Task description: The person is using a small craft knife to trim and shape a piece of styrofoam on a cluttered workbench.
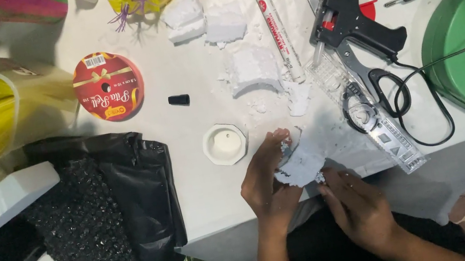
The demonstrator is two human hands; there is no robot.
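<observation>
At table edge, both hands [308, 200] on foam chunk [301, 166], grip unclear

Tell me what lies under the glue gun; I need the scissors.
The scissors lie under the glue gun, black handles sticking out below it beside a clear ruler. The blades are mostly covered by the gun.

Left hand [267, 185] and right hand [357, 207] grip a rough white foam piece [302, 164] near a white octagonal candle holder [225, 144]
</observation>
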